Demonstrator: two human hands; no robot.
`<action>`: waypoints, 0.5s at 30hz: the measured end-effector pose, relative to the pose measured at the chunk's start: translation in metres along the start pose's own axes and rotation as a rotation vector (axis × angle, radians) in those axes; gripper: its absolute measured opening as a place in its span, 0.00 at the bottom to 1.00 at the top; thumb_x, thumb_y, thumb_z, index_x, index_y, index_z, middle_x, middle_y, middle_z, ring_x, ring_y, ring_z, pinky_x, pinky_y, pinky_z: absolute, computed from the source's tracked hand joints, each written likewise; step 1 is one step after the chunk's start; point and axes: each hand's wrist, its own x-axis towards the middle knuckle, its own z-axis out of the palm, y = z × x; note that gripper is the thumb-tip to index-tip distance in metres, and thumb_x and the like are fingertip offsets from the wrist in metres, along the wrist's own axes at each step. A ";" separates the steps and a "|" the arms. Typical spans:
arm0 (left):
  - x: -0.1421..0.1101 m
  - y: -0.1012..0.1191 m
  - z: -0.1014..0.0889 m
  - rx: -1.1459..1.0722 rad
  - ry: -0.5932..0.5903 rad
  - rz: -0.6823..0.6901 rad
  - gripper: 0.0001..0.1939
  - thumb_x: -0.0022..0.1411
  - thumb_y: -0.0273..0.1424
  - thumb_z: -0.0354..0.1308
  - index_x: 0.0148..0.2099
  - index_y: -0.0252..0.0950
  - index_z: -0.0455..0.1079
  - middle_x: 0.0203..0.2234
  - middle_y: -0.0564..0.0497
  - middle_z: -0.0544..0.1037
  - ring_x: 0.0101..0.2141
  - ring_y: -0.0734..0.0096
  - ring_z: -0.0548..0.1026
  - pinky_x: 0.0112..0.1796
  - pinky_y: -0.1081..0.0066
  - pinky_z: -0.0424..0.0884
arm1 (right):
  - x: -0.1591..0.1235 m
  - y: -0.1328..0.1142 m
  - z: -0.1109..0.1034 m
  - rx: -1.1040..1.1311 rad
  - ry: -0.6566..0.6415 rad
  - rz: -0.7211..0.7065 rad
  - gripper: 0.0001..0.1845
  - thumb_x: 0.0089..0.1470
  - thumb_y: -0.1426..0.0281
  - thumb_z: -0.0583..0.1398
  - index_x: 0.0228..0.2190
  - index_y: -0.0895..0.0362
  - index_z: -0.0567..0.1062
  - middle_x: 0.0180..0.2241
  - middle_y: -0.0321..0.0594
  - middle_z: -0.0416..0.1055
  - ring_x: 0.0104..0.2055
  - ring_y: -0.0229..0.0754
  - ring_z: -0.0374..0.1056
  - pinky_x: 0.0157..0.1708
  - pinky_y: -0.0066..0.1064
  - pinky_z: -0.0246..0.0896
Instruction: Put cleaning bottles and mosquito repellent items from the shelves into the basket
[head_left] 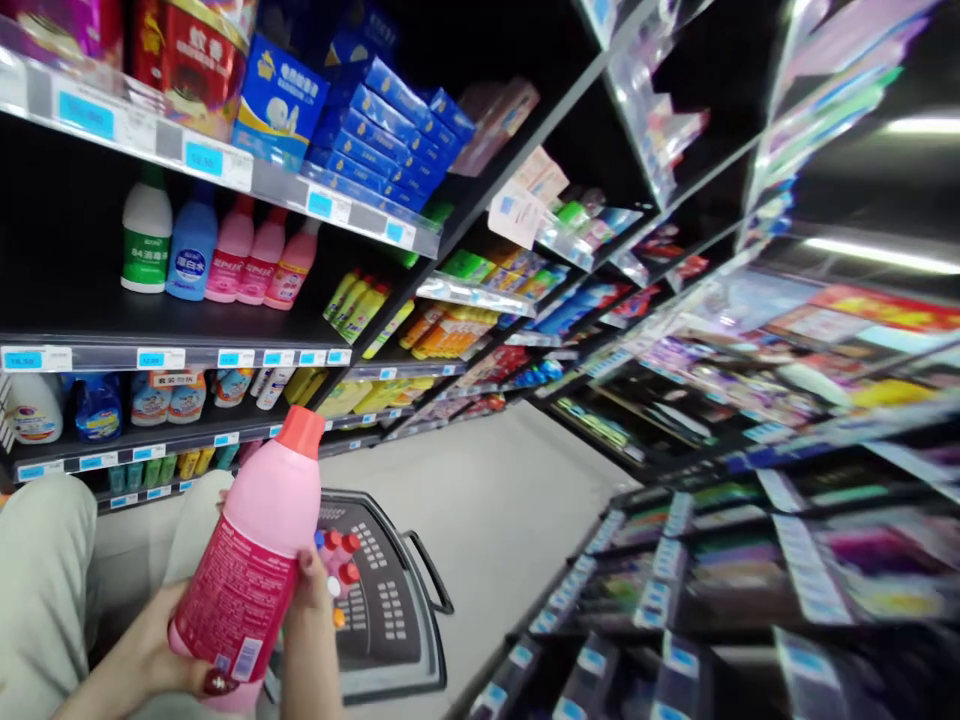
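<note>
A pink bottle (259,555) with a coral cap and a red label is held tilted in front of me, cap pointing up and to the right. My left hand (169,650) grips its base from below, thumb on the label. My right hand (309,585) clasps its right side, fingers wrapped behind. Beneath the bottle on the floor stands a dark grey shopping basket (390,610) with small red and blue items in it.
Shelves on the left carry white, blue and pink bottles (225,250), blue boxes (375,120) and yellow bottles. More shelves of packaged goods line the right side, blurred. A pale floor aisle (495,490) runs between them. My knees in light trousers (45,580) are at lower left.
</note>
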 end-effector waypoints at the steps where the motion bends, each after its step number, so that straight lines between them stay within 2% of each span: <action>1: -0.001 0.001 0.000 0.011 -0.008 -0.002 0.24 0.39 0.39 0.70 0.39 0.32 0.74 0.32 0.48 0.81 0.33 0.59 0.76 0.38 0.67 0.72 | 0.005 -0.013 -0.009 -0.001 0.027 -0.022 0.56 0.23 0.26 0.52 0.43 0.54 0.73 0.39 0.50 0.73 0.52 0.60 0.64 0.51 0.50 0.61; 3: -0.002 0.002 -0.002 0.082 -0.022 -0.019 0.23 0.41 0.36 0.69 0.40 0.32 0.74 0.33 0.49 0.80 0.33 0.61 0.76 0.38 0.68 0.71 | 0.015 -0.048 -0.035 -0.090 -0.006 -0.123 0.49 0.27 0.30 0.58 0.41 0.55 0.71 0.38 0.46 0.71 0.47 0.53 0.66 0.47 0.42 0.63; 4: 0.000 0.001 -0.002 0.126 -0.034 -0.032 0.22 0.42 0.36 0.69 0.40 0.32 0.74 0.33 0.49 0.80 0.33 0.62 0.75 0.37 0.69 0.71 | 0.018 -0.067 -0.050 -0.186 -0.074 -0.142 0.42 0.32 0.34 0.61 0.38 0.55 0.71 0.36 0.43 0.70 0.41 0.48 0.66 0.42 0.38 0.64; 6: 0.005 -0.003 -0.001 0.204 -0.081 -0.056 0.20 0.44 0.35 0.68 0.40 0.32 0.73 0.32 0.50 0.80 0.32 0.64 0.74 0.35 0.71 0.70 | 0.019 -0.105 -0.078 -0.461 -0.288 -0.085 0.29 0.41 0.45 0.65 0.33 0.56 0.69 0.27 0.35 0.67 0.30 0.38 0.62 0.32 0.30 0.62; 8: 0.013 -0.009 0.007 0.277 -0.134 -0.062 0.18 0.45 0.33 0.67 0.39 0.32 0.73 0.32 0.51 0.79 0.32 0.66 0.73 0.34 0.72 0.69 | 0.014 -0.133 -0.096 -0.663 -0.454 -0.031 0.24 0.42 0.52 0.67 0.32 0.57 0.70 0.28 0.34 0.68 0.29 0.36 0.62 0.32 0.27 0.60; 10: 0.022 -0.018 0.022 0.335 -0.170 -0.067 0.16 0.44 0.29 0.66 0.38 0.31 0.72 0.31 0.53 0.79 0.31 0.67 0.73 0.32 0.73 0.68 | 0.003 -0.148 -0.106 -0.795 -0.541 0.012 0.22 0.42 0.56 0.68 0.34 0.57 0.72 0.30 0.35 0.70 0.31 0.37 0.64 0.33 0.26 0.59; 12: 0.030 -0.029 0.039 0.360 -0.185 -0.083 0.18 0.42 0.28 0.67 0.38 0.31 0.72 0.29 0.54 0.78 0.30 0.66 0.74 0.31 0.73 0.69 | -0.012 -0.151 -0.113 -0.915 -0.567 0.071 0.18 0.42 0.60 0.68 0.34 0.56 0.73 0.26 0.31 0.68 0.27 0.34 0.62 0.29 0.24 0.56; 13: 0.034 -0.036 0.047 0.367 -0.180 -0.088 0.20 0.42 0.28 0.67 0.41 0.31 0.72 0.32 0.53 0.79 0.33 0.63 0.75 0.33 0.73 0.70 | -0.020 -0.149 -0.118 -0.979 -0.557 0.109 0.15 0.42 0.63 0.68 0.33 0.55 0.73 0.22 0.28 0.65 0.24 0.33 0.60 0.26 0.23 0.54; 15: 0.038 -0.053 0.056 0.474 -0.147 -0.080 0.29 0.48 0.28 0.64 0.54 0.33 0.67 0.46 0.48 0.78 0.44 0.57 0.75 0.44 0.68 0.72 | -0.036 -0.140 -0.133 -1.087 -0.492 0.170 0.11 0.43 0.67 0.68 0.31 0.53 0.73 0.19 0.26 0.61 0.22 0.32 0.57 0.24 0.23 0.51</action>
